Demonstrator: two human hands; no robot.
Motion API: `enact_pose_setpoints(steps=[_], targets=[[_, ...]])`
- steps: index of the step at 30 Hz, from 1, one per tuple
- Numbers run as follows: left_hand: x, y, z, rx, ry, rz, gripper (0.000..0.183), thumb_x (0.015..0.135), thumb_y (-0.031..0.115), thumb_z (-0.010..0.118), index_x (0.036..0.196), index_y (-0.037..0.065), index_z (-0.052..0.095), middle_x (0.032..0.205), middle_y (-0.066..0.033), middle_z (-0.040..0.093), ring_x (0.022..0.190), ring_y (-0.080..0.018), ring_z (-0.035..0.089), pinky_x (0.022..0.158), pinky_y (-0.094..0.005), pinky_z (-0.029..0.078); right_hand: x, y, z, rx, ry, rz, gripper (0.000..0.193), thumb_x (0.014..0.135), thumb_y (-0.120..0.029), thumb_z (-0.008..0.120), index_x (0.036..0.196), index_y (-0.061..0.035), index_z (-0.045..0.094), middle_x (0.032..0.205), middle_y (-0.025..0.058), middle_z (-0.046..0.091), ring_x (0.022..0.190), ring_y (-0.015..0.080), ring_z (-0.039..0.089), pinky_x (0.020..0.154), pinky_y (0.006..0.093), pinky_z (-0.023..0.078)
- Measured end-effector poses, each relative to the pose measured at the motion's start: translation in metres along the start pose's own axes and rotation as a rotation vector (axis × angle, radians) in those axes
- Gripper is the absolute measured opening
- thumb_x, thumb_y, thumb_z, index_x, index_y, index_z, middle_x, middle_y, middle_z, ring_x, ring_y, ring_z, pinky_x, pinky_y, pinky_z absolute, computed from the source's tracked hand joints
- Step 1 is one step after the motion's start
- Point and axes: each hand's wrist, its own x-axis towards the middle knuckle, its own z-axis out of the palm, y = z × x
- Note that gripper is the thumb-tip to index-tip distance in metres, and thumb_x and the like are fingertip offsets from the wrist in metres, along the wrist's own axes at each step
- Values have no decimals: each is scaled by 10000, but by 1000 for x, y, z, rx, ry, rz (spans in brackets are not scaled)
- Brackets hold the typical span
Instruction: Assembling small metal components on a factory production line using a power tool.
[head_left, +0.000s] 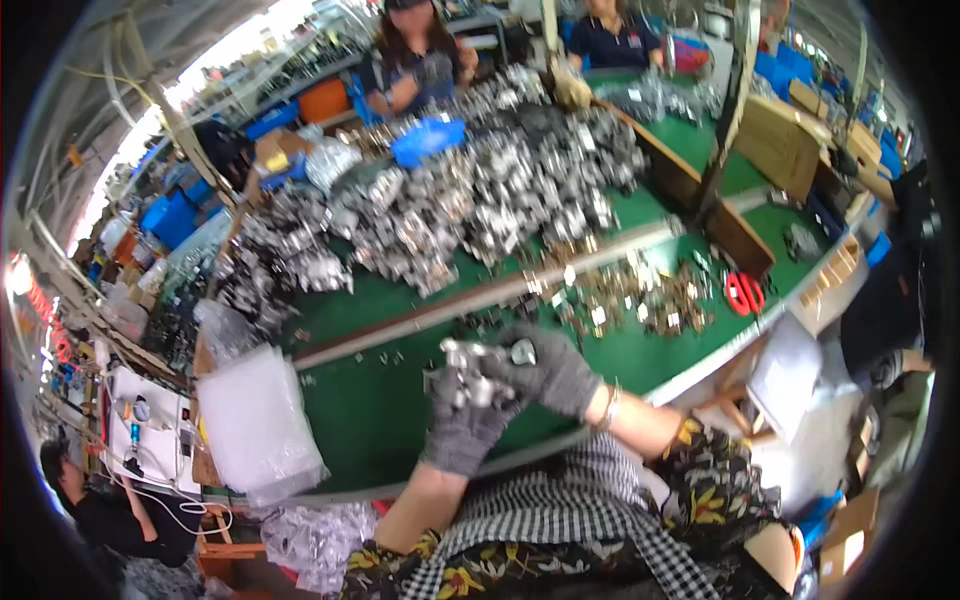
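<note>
Both my hands wear grey gloves and meet above the near part of the green table. A shiny silver metal part [470, 372], with rounded, bracket-like shapes, sits between them. My left hand [466, 430] holds it from below, fingers curled round it. On its right side my right hand [556, 372] is closed, with a small, pale, shiny piece [523, 352] at its fingertips; the kind of that piece cannot be made out. Beyond the hands lie many small brass-coloured and dark metal pieces [640, 300].
A large heap of silver metal parts [410, 220] covers the far side, behind a long strip [480, 302]. A blue bag [428, 142] lies on it. White plastic sheets [255, 420] rest at left, red-handled scissors [744, 293] at right. Other people [415, 60] sit opposite.
</note>
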Motion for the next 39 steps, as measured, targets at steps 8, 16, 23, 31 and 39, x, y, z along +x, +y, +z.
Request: enact_pose_setpoints(steps=[8, 16, 23, 31, 39], targets=[[-36, 14, -10, 599, 160, 260, 476, 829, 356, 651, 1153, 34, 516, 1094, -192, 587, 1009, -371, 582, 926, -535, 486, 1, -9, -90, -73, 75, 385, 403, 813, -412, 691, 882, -16, 661, 608, 53, 601, 507, 136, 559, 490, 296, 468], [-57, 7, -39, 732, 327, 292, 520, 832, 337, 627, 1211, 26, 453, 1159, -218, 530, 1061, -374, 550, 925, -516, 467, 42, 86, -138, -983, -90, 117, 229, 774, -264, 637, 801, -36, 650, 698, 188, 619, 640, 359, 591, 665, 420, 492], [-55, 3, -41, 843, 288, 285, 569, 829, 325, 648, 1266, 43, 416, 1194, -187, 522, 1088, -366, 544, 934, -523, 461, 88, 126, -138, -1114, -290, 146, 228, 732, -245, 653, 882, -81, 700, 758, 160, 660, 695, 333, 625, 690, 385, 512], [-55, -1, -35, 831, 315, 316, 525, 806, 271, 693, 1210, 45, 443, 1092, -147, 579, 996, -292, 617, 870, -438, 539, 107, 104, -106, -1151, -453, 382, 567, 669, -468, 749, 956, 13, 660, 880, 227, 652, 826, 334, 646, 779, 408, 500], [-52, 2, -37, 825, 334, 293, 527, 819, 260, 674, 1225, 35, 424, 1103, -164, 571, 1010, -305, 612, 875, -449, 535, 118, 126, -121, -1170, -402, 416, 349, 700, -312, 673, 815, 17, 676, 679, 170, 642, 653, 284, 654, 656, 393, 529]])
